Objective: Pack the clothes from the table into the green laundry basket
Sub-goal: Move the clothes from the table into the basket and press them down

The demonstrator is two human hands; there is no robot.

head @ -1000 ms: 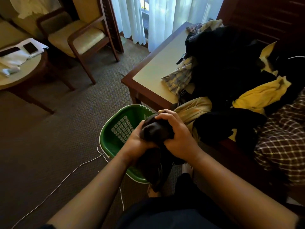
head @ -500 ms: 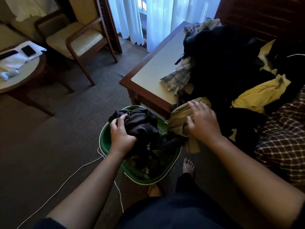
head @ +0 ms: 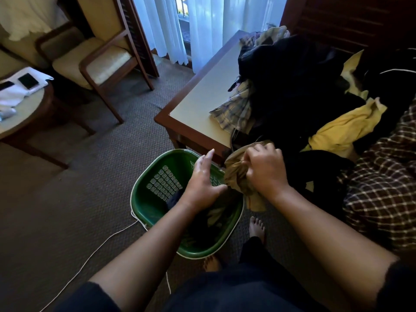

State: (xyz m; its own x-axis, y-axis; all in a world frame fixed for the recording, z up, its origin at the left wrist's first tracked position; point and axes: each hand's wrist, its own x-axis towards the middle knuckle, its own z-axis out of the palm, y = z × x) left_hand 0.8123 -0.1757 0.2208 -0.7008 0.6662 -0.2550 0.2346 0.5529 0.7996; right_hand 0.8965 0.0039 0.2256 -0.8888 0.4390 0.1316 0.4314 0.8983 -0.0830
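Observation:
The green laundry basket (head: 146, 199) stands on the carpet at the table's near corner, with dark clothes lying in its bottom. My left hand (head: 201, 183) hovers over the basket with fingers straight and holds nothing. My right hand (head: 264, 172) grips a khaki garment (head: 236, 176) that hangs off the table edge beside the basket's right rim. On the table (head: 202, 102) lies a pile: a pale checked shirt (head: 234, 111), black clothes (head: 292, 82), a yellow garment (head: 344, 127) and a dark plaid cloth (head: 382, 181).
A white cord (head: 94, 253) runs across the carpet left of the basket. My bare feet (head: 256, 228) stand close behind it. A wooden armchair (head: 99, 64) and a round side table (head: 24, 109) with phones on it stand at the left.
My left hand has let the dark garment drop into the basket and now hangs free above it. My right hand has closed round the khaki garment it was touching.

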